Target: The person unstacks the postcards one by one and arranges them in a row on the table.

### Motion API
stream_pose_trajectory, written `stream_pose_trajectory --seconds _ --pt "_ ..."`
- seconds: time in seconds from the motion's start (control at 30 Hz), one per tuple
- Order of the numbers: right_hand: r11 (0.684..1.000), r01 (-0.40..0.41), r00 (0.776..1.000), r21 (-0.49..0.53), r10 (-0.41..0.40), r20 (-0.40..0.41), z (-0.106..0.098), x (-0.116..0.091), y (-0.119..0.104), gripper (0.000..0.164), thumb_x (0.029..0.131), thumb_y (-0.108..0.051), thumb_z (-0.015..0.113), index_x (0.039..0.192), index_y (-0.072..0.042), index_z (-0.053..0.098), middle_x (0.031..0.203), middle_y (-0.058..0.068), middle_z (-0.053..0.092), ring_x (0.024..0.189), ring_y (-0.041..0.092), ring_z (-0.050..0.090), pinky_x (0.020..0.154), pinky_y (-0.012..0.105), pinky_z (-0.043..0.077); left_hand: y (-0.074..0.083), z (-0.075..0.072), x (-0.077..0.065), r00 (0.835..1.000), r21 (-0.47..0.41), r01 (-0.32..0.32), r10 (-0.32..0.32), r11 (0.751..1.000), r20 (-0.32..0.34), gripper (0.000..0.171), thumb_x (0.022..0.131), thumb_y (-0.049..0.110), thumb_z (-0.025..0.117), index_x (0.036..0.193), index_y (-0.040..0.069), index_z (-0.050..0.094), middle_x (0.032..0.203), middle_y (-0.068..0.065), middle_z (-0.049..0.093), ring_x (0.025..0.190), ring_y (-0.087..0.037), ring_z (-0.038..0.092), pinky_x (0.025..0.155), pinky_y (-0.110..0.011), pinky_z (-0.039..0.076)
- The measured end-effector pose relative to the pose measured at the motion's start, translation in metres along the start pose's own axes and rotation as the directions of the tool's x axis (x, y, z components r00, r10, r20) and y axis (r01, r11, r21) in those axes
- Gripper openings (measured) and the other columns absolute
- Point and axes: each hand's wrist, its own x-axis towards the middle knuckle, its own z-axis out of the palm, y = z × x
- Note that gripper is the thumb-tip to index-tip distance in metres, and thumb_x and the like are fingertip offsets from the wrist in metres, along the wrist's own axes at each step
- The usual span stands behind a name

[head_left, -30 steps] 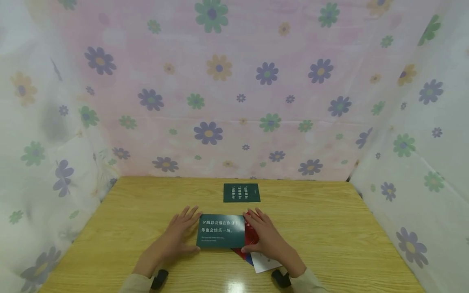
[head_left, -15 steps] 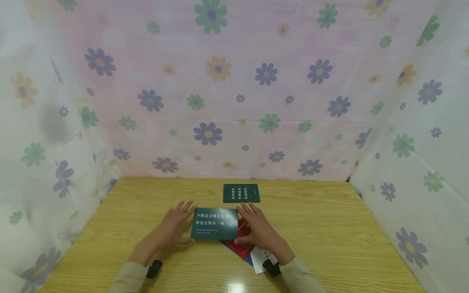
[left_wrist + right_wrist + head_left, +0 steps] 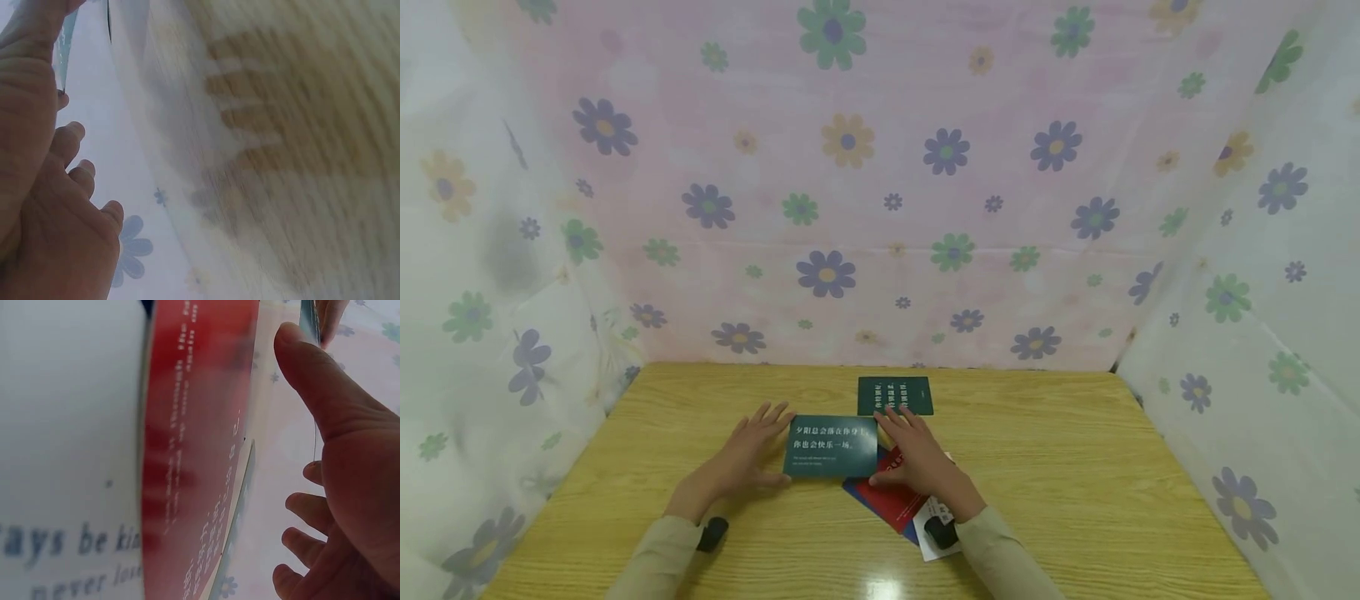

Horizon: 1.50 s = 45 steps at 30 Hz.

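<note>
A dark green card (image 3: 831, 450) with white lettering is held up level between my two hands. My left hand (image 3: 733, 457) pinches its left edge, thumb at the near corner and a finger at the far one. On the opposite edge my right hand (image 3: 917, 454) grips it the same way. In the left wrist view only a thin slice of the card (image 3: 66, 47) shows beside the hand (image 3: 59, 187). Below the right hand lie a red card (image 3: 897, 498), a blue card (image 3: 911, 532) and a white card (image 3: 932, 546), overlapping and partly hidden.
Another green card (image 3: 895, 392) lies near the table's far edge, turned sideways, just beyond my right fingertips. The wooden table (image 3: 1060, 467) is enclosed by flower-patterned cloth (image 3: 880, 167) at the back and both sides. A black device (image 3: 713, 534) sits at the left wrist.
Both hands have carried the green card away from me and slightly left. More of the red and blue cards shows now. The far green card has stayed in place.
</note>
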Motion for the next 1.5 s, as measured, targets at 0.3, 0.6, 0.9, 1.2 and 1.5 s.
stream_pose_trajectory --seconds 0.3,0.6,0.9,1.2,1.5 --pt "0.999 0.001 1.000 -0.043 0.000 0.011 0.003 0.019 0.002 0.097 0.073 -0.052 0.072 0.148 -0.012 0.026 0.152 0.014 0.024 0.140 0.037 0.015 0.112 0.057 0.015 -0.013 -0.003 0.007 1.000 0.012 -0.003 0.003 1.000 -0.010 0.100 0.065 0.028 0.085 0.144 0.001 0.030 0.149 -0.022 0.025 0.135 -0.049 0.015 0.101 -0.071 0.014" --pt "0.999 0.006 1.000 -0.048 -0.005 0.025 0.004 0.036 0.004 0.096 0.073 -0.051 0.072 0.148 -0.013 0.026 0.152 0.014 0.024 0.140 0.038 0.017 0.111 0.057 0.016 -0.025 -0.009 0.011 0.999 -0.018 0.044 -0.044 0.999 0.032 0.099 0.067 0.030 0.083 0.145 0.004 0.029 0.151 -0.021 0.021 0.137 -0.047 0.011 0.104 -0.070 0.010" --pt "0.998 0.025 0.999 -0.056 -0.022 0.044 0.005 0.053 0.014 0.098 0.072 -0.054 0.073 0.148 -0.012 0.027 0.151 0.015 0.027 0.139 0.038 0.018 0.111 0.058 0.015 -0.031 -0.014 0.024 0.994 0.016 0.079 -0.080 0.997 0.074 0.096 0.069 0.031 0.081 0.145 0.002 0.029 0.150 -0.024 0.021 0.136 -0.050 0.011 0.103 -0.070 0.012" --pt "1.000 0.004 0.997 -0.031 -0.001 0.073 0.004 0.069 0.025 0.098 0.071 -0.051 0.074 0.148 -0.013 0.027 0.151 0.013 0.027 0.140 0.035 0.017 0.113 0.057 0.008 -0.040 -0.016 0.036 0.986 -0.056 0.115 -0.107 0.992 0.128 0.094 0.072 0.032 0.079 0.146 0.003 0.028 0.151 -0.023 0.019 0.137 -0.048 0.007 0.107 -0.066 0.006" --pt "1.000 -0.012 0.995 0.000 0.012 0.103 0.008 0.084 0.032 0.098 0.072 -0.052 0.074 0.148 -0.013 0.026 0.151 0.010 0.027 0.140 0.034 0.017 0.113 0.055 0.008 -0.049 -0.021 0.045 0.970 -0.019 0.155 -0.149 0.988 0.190 0.092 0.077 0.035 0.075 0.148 0.006 0.023 0.152 -0.022 0.016 0.137 -0.048 0.006 0.108 -0.065 0.007"
